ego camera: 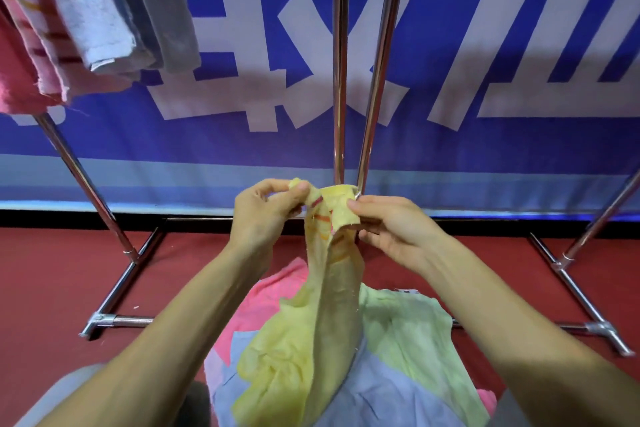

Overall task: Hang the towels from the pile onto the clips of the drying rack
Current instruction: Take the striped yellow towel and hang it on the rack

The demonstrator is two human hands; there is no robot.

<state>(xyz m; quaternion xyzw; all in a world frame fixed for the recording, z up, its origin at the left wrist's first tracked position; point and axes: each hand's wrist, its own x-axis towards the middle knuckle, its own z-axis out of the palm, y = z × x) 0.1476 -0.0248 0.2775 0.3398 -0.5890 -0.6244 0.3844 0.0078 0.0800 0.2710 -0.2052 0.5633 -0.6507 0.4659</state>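
Head view shows the left hand (266, 210) pinching an upper corner of a pale yellow terry towel with orange stripes (337, 291) between thumb and curled fingers. The right hand (391, 229) pinches the same top edge just beside it, so each grip is closed on cloth and the two sit near together. The towel's body hangs down, its lower part resting on the pile of pink, green and blue towels (398, 333) low in front of the person, over the red floor (52, 270). Beyond stands the chrome tube drying rack (341, 80), with pink, white and grey towels (104, 21) hung at upper left; no clips are in view. To do this step well, I judge, the hands should slide apart along the hem until it lies flat and single. They should then lift the towel clear of the pile before offering a corner to a clip.
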